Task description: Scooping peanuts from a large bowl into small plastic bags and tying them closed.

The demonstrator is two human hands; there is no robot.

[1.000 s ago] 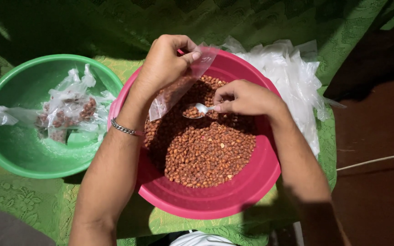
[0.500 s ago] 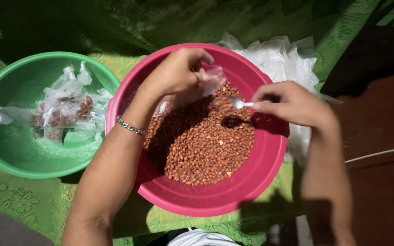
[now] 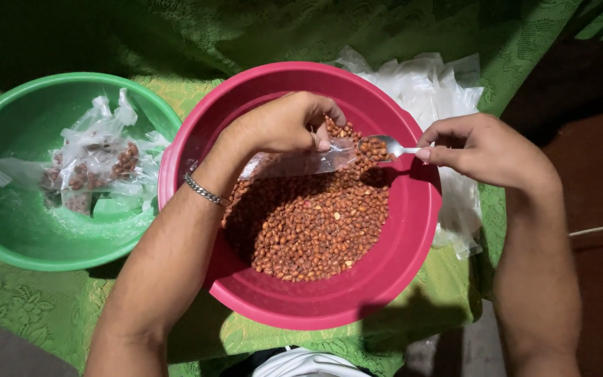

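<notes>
A pink bowl (image 3: 413, 230) holds a heap of reddish-brown peanuts (image 3: 315, 223). Over the heap my left hand (image 3: 280, 124), with a metal bracelet at the wrist, pinches a small clear plastic bag (image 3: 294, 164) that lies sideways with its mouth toward the right. My right hand (image 3: 486, 148) grips a metal spoon (image 3: 389, 146) by the handle; its bowl carries a few peanuts and sits right at the bag's mouth.
A green bowl (image 3: 29, 237) to the left holds several filled, tied clear bags of peanuts (image 3: 95, 164). A stack of empty clear bags (image 3: 434, 91) lies behind and right of the pink bowl. Green lace cloth (image 3: 43, 314) covers the surface.
The bag has come down from upright to lying over the peanuts. My right hand swung out to the right and brought the loaded spoon back to the bag's mouth.
</notes>
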